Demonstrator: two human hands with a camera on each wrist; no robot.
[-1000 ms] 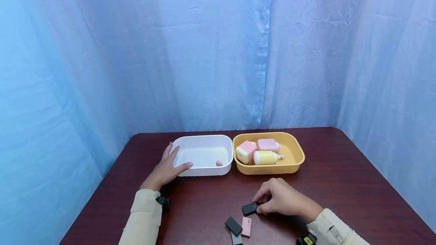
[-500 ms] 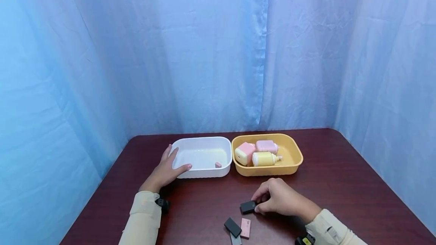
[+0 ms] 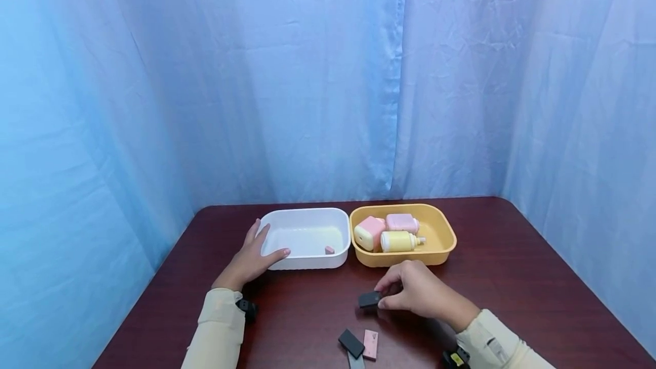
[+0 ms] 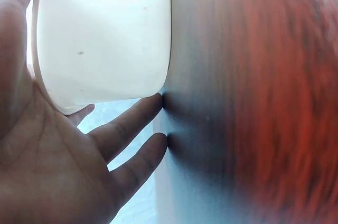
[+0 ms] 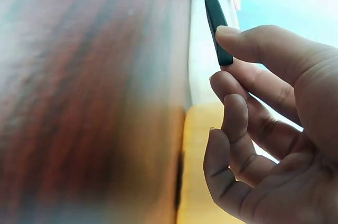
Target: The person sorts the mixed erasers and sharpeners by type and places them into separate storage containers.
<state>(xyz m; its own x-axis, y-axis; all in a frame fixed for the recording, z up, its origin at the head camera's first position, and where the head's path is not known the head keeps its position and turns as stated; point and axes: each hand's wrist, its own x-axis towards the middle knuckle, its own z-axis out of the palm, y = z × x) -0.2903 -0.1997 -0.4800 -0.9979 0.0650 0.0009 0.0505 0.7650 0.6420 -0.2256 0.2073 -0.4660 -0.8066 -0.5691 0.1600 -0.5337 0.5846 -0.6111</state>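
My right hand point(image 3: 422, 295) pinches a small black rectangular block point(image 5: 215, 26) between thumb and fingertips, raised over the table in the right wrist view. The other fingers of that hand curl loosely beneath. My left hand point(image 3: 251, 258) spreads around the left end of the white tray point(image 4: 103, 39), thumb along the front rim and the fingers fairly straight against the end wall. Inside the white tray lies a small pink piece point(image 3: 329, 250). Nearer me on the table, a second black block point(image 3: 351, 343) lies across a grey block point(image 3: 356, 362), beside a pink block point(image 3: 370, 345).
A yellow tray point(image 3: 447, 244) stands right up against the white one. It holds a pink-and-cream bottle point(image 3: 370, 232), a lilac bottle point(image 3: 402, 222) and a yellow bottle point(image 3: 397, 241). Blue curtains point(image 3: 318, 84) hang behind and on both sides of the dark red table point(image 3: 512, 289).
My right hand has lifted the black block off the table and carried it slightly forward and left. The left hand keeps its place at the white tray.
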